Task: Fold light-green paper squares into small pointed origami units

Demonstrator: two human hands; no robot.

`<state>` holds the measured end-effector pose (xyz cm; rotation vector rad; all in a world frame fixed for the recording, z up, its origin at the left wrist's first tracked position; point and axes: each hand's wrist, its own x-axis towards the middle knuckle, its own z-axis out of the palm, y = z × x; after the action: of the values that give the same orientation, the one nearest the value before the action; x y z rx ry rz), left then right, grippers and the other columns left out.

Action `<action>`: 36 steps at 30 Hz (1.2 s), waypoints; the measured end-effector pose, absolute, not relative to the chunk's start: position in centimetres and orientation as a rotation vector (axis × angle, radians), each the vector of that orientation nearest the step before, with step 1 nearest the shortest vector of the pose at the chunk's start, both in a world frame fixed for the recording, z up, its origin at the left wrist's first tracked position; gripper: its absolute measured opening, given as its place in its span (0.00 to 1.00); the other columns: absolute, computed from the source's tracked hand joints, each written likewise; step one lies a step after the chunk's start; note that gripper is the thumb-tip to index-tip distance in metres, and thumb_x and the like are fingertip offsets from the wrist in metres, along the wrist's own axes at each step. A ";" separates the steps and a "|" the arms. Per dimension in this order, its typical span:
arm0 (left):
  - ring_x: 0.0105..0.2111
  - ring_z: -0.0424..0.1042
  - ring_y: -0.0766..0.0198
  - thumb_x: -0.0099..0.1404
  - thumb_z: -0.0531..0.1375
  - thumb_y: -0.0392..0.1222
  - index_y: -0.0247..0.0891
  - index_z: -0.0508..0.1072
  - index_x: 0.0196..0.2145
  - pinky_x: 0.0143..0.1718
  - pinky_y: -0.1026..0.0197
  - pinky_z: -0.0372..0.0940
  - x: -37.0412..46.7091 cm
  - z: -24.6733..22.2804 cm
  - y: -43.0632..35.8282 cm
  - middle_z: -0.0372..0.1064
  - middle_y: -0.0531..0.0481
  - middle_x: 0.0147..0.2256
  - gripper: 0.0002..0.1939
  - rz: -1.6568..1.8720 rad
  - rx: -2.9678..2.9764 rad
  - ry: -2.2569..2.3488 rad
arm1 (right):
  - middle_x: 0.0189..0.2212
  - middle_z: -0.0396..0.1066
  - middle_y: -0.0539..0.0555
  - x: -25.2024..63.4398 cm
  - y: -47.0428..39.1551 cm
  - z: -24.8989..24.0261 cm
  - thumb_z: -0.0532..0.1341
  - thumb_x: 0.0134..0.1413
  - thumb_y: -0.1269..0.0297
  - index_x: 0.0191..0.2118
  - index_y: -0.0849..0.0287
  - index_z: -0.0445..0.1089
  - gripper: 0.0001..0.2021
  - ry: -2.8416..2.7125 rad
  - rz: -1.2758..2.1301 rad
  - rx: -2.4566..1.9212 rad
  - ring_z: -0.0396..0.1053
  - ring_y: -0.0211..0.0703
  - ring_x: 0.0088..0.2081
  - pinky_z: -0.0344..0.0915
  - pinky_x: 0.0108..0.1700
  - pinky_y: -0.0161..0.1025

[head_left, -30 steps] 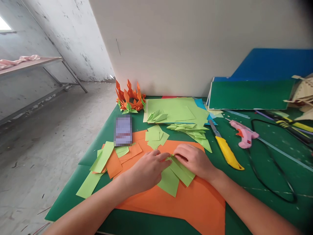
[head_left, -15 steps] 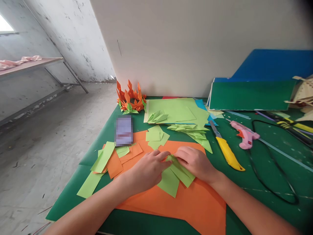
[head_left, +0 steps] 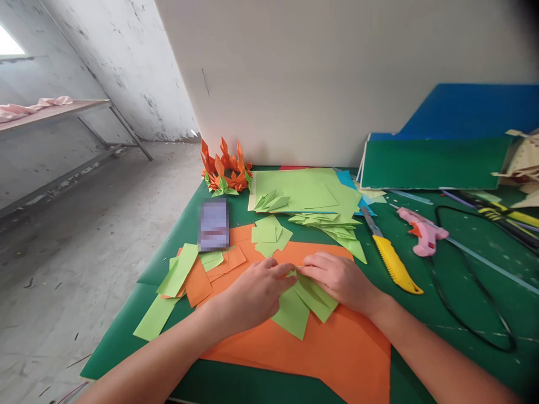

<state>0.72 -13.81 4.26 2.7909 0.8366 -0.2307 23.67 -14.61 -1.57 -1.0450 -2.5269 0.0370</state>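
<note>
My left hand (head_left: 263, 289) and my right hand (head_left: 334, 278) meet over the middle of a large orange paper sheet (head_left: 337, 353). Between their fingertips they pinch a small piece of light green paper (head_left: 293, 272), mostly hidden by the fingers. Under and just in front of the hands lie flat green paper pieces (head_left: 292, 314). Beyond them is a small stack of green paper squares (head_left: 269, 233). Folded green paper leaves (head_left: 326, 224) are heaped farther back. To the left, green strips (head_left: 179, 272) overlap orange paper pieces (head_left: 197, 286).
An orange and green folded-paper crown (head_left: 225, 174) stands at the back left, behind a blurred rectangular object (head_left: 213, 224). On the right lie a yellow utility knife (head_left: 393, 264) and a pink glue gun (head_left: 423, 233) with its looping black cord (head_left: 463, 325). A green board (head_left: 433, 163) stands behind.
My right fingers have shifted slightly over the small green piece, and less of it shows between the hands. The left hand has barely moved.
</note>
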 end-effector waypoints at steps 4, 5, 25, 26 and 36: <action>0.45 0.65 0.56 0.61 0.53 0.29 0.40 0.64 0.57 0.44 0.55 0.65 0.8 4.2 -13.8 0.60 0.48 0.59 0.26 -0.225 2.799 0.841 | 0.39 0.74 0.58 23.8 -14.5 -1.8 0.47 0.67 0.72 0.43 0.61 0.74 0.16 -2.532 -0.005 -1.005 0.70 0.44 0.39 0.68 0.37 0.38; 0.45 0.65 0.56 0.61 0.53 0.30 0.40 0.64 0.57 0.44 0.55 0.65 0.8 4.2 -13.8 0.60 0.48 0.59 0.26 -0.229 2.803 0.838 | 0.39 0.74 0.58 23.8 -14.5 -1.8 0.47 0.67 0.72 0.43 0.61 0.74 0.16 -2.530 -0.007 -0.999 0.70 0.44 0.39 0.68 0.37 0.39; 0.42 0.67 0.58 0.63 0.53 0.30 0.38 0.64 0.57 0.45 0.55 0.65 2.2 3.1 -14.4 0.67 0.47 0.50 0.24 -0.176 2.827 0.972 | 0.37 0.72 0.57 25.1 -14.2 -1.2 0.50 0.62 0.73 0.43 0.58 0.72 0.14 -2.468 0.333 -0.992 0.68 0.45 0.39 0.68 0.40 0.42; 0.42 0.67 0.58 0.63 0.53 0.30 0.39 0.64 0.57 0.45 0.55 0.65 2.2 3.1 -14.4 0.66 0.47 0.51 0.24 -0.176 2.830 0.973 | 0.38 0.72 0.57 25.1 -14.1 -1.3 0.50 0.62 0.73 0.44 0.58 0.72 0.14 -2.468 0.334 -0.999 0.68 0.45 0.40 0.68 0.41 0.43; 0.43 0.66 0.57 0.64 0.54 0.32 0.41 0.65 0.56 0.43 0.55 0.64 2.0 2.7 -14.5 0.65 0.45 0.51 0.23 -0.148 2.901 0.949 | 0.36 0.72 0.57 24.6 -14.0 -1.5 0.48 0.62 0.75 0.46 0.57 0.74 0.18 -2.472 0.279 -1.089 0.66 0.45 0.38 0.66 0.39 0.41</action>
<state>2.01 -14.49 2.75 2.9008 0.9490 -0.1479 24.63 -14.01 -1.49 -1.0885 -2.4725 0.2786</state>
